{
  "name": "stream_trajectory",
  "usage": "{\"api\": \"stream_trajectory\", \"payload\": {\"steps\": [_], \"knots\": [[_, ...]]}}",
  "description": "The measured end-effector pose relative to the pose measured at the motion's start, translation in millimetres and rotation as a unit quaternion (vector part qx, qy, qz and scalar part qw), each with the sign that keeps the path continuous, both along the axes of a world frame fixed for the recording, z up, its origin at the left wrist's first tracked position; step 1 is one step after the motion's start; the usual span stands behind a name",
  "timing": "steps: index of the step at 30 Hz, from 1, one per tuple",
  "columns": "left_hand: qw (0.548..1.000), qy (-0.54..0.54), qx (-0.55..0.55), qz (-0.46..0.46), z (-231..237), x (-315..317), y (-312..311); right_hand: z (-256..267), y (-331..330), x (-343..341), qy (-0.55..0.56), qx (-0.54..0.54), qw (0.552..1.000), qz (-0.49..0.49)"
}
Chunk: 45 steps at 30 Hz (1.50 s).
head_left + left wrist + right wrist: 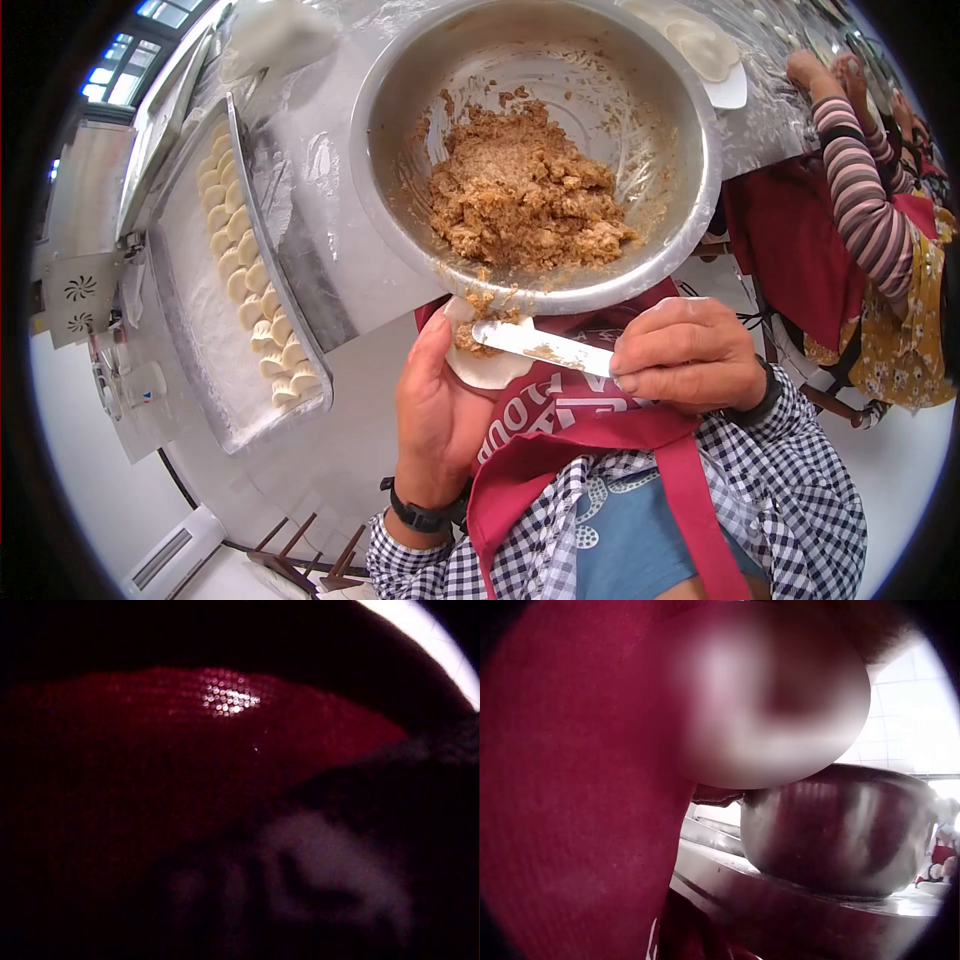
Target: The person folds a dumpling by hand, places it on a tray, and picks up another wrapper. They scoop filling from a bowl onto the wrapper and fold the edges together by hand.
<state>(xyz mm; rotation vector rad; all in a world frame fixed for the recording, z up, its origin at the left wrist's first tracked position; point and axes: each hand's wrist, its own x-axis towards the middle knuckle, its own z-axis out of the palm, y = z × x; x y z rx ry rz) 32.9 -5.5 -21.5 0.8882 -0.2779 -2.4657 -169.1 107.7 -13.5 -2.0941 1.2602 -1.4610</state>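
In the head view my left hand [440,405] holds a round dumpling wrapper [492,374] just below the bowl's near rim, thumb at its left edge and the other fingers mostly hidden. A clump of brown filling [466,338] lies on the wrapper. My right hand [692,355] grips a flat, pale spreading stick [545,348] smeared with filling, its rounded tip over that clump. Behind both hands stands a large metal bowl [405,95] with a mound of minced filling [530,185]. The bowl [840,840] also shows in the right wrist view, where neither hand shows clearly.
Left of the bowl, a floured metal tray [190,290] carries rows of folded dumplings [240,255]. More wrappers [705,50] lie on a white plate at the back right. Another person's striped sleeve [865,180] reaches over the table. Dark red cloth [150,750] fills much of the left wrist view.
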Motion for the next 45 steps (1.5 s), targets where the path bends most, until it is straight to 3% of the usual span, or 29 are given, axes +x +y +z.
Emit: {"api": "stream_trajectory", "payload": {"steps": [2, 4, 7, 14, 18, 20, 24, 27, 36, 40, 45], "knots": [[1.0, 0.0, 0.004, 0.009, 1, 1, 0, 1, 0, 0, 0.005, 0.001, 1.0, 0.005], [1.0, 0.0, 0.007, 0.02, 1, 2, 1, 3, 0, -1, -0.094, 0.022, 0.994, -0.048], [0.999, -0.047, -0.023, 0.0, 0, 2, 0, 2, -6, 0, -0.094, 0.03, 0.99, -0.105], [0.999, -0.035, -0.017, 0.013, -1, 2, 0, -2, -7, 2, -0.074, 0.039, 0.996, -0.009], [0.999, -0.036, -0.026, 0.007, -3, 3, 0, 1, -9, -2, -0.085, 0.033, 0.994, -0.056], [0.999, -0.04, -0.025, 0.009, -1, 2, 0, 1, -14, -3, -0.069, 0.063, 0.988, -0.127], [0.999, -0.042, -0.027, 0.008, -2, 3, -1, 0, -20, -2, -0.061, 0.1, 0.987, -0.107], [0.998, -0.048, -0.029, 0.015, -1, 3, -1, 1, -15, -2, -0.096, 0.082, 0.987, -0.101], [0.999, -0.041, -0.019, 0.018, 1, 2, 0, 7, -3, -1, -0.056, 0.05, 0.997, -0.022], [0.998, -0.043, -0.041, 0.008, -2, 3, 0, 5, 5, -6, -0.061, 0.051, 0.99, -0.12], [0.998, -0.034, -0.046, -0.029, -3, 1, 2, 2, 9, -4, -0.059, 0.051, 0.991, -0.11]]}}
